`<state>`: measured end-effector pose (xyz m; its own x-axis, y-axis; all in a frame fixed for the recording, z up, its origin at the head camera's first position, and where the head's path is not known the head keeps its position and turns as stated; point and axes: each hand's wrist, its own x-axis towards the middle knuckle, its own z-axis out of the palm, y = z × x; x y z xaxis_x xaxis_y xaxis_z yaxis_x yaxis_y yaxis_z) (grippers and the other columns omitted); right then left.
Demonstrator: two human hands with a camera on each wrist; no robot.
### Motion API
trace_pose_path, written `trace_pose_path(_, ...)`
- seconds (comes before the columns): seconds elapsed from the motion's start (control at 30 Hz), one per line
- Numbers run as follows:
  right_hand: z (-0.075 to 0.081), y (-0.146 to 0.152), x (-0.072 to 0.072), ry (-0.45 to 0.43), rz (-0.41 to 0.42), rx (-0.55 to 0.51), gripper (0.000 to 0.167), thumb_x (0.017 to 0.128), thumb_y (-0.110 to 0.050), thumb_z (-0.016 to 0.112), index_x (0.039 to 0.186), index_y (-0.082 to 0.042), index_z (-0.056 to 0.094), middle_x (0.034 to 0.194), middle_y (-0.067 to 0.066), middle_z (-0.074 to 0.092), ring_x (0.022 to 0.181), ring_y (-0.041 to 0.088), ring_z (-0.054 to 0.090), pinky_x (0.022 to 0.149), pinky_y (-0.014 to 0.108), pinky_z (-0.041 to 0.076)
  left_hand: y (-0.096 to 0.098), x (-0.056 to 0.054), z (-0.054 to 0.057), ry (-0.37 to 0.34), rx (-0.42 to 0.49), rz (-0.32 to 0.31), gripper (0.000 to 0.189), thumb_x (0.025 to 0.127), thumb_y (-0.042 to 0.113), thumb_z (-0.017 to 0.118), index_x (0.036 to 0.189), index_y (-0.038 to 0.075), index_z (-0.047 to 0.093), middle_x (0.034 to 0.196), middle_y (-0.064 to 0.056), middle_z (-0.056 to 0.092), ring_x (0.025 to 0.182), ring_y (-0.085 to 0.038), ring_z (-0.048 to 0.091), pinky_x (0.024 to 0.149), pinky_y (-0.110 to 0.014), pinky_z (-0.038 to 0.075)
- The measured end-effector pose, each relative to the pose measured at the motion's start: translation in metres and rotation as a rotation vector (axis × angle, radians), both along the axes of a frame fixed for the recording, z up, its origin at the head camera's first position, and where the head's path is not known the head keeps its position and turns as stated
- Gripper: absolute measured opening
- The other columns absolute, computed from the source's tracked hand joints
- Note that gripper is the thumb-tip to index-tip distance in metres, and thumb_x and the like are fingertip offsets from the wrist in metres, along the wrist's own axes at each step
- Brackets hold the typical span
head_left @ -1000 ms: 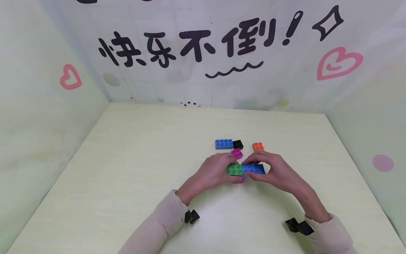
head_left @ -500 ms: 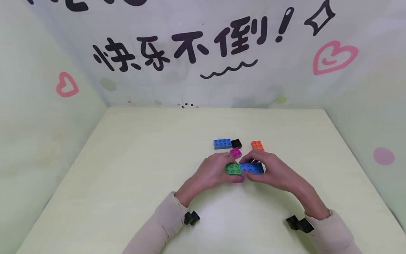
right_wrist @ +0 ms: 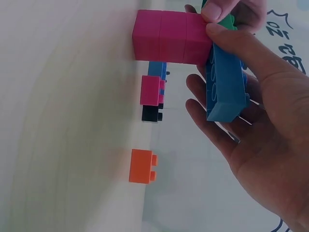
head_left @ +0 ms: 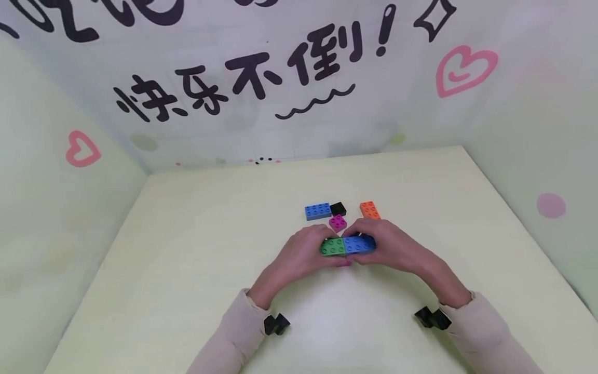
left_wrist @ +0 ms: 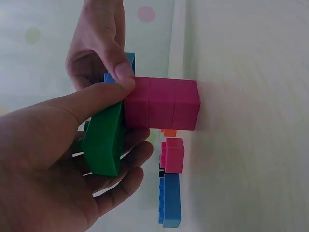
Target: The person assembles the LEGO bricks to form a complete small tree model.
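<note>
Three magenta bricks form an upright tower (left_wrist: 161,104) on the table. Across its top, a green brick (head_left: 333,246) and a blue brick (head_left: 358,244) lie end to end, studs up, each jutting out to one side. My left hand (head_left: 303,252) grips the green brick, thumb on the near side and fingers on the far side. The blue brick is held the same way by my right hand (head_left: 392,244). Both thumb tips meet at the tower's top in the wrist views. From the head, the hands hide most of the tower.
Behind the hands lie another blue brick (head_left: 317,211), a black brick (head_left: 338,209), a small magenta brick (head_left: 338,223) and an orange brick (head_left: 369,210). Printed walls (head_left: 261,130) bound the table (head_left: 187,234) at the back and sides.
The head view has tilted and swung slightly, shifting the scene leftward. My right hand has closed in around the blue brick's outer end. The left hand keeps its hold on the green brick.
</note>
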<state>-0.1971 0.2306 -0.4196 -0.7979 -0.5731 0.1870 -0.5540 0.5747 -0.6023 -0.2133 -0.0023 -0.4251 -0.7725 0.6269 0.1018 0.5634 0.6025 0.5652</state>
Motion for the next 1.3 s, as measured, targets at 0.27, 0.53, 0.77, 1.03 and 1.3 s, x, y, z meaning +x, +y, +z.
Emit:
trace_pose_path(0.27,0.0,0.001,-0.002,0.006,-0.032,0.07,0.041,0.079,-0.028,0.084,0.115,-0.018,0.068,0.108,-0.007,0.063,0.095,0.012,0.057,0.082,0.033,0.05,-0.024,-0.035,0.013,-0.078,0.195,0.056,0.034,0.095,0.042,0.064,0.114,0.015,0.071,0.104,0.009,0.066,0.091,-0.009,0.06,0.074,-0.028,0.051)
trace_pose_path(0.53,0.004,-0.004,-0.003,-0.003,-0.04,0.083,0.044,0.077,-0.039,0.084,0.114,-0.019,0.069,0.102,-0.01,0.062,0.092,0.011,0.057,0.08,0.033,0.049,-0.016,-0.079,-0.001,0.017,0.011,0.154,0.041,0.09,0.029,0.073,0.125,0.008,0.065,0.118,-0.006,0.064,0.107,-0.022,0.058,0.088,-0.035,0.048)
trace_pose_path(0.77,0.002,-0.01,-0.001,-0.008,-0.036,0.075,0.048,0.075,-0.046,0.083,0.114,-0.021,0.069,0.096,-0.014,0.06,0.087,0.009,0.055,0.075,0.029,0.048,-0.011,-0.087,-0.014,0.028,-0.135,0.206,0.045,0.085,0.026,0.079,0.123,0.006,0.067,0.114,-0.007,0.064,0.103,-0.022,0.055,0.091,-0.036,0.044)
trace_pose_path(1.03,0.001,-0.007,0.001,-0.008,-0.044,0.072,0.048,0.075,-0.041,0.084,0.115,-0.018,0.069,0.098,-0.013,0.061,0.087,0.009,0.056,0.076,0.028,0.049,-0.008,-0.091,-0.021,0.04,-0.122,0.226,0.037,0.086,0.021,0.078,0.119,0.006,0.069,0.109,-0.007,0.065,0.098,-0.02,0.057,0.089,-0.034,0.046)
trace_pose_path(1.3,-0.003,0.002,0.003,-0.017,-0.057,0.056,0.049,0.075,-0.045,0.084,0.115,-0.019,0.069,0.098,-0.014,0.061,0.087,0.007,0.057,0.077,0.028,0.049,-0.011,-0.053,0.022,0.112,0.07,0.107,0.035,0.082,0.025,0.082,0.112,0.009,0.072,0.1,0.001,0.066,0.086,-0.013,0.059,0.076,-0.029,0.052)
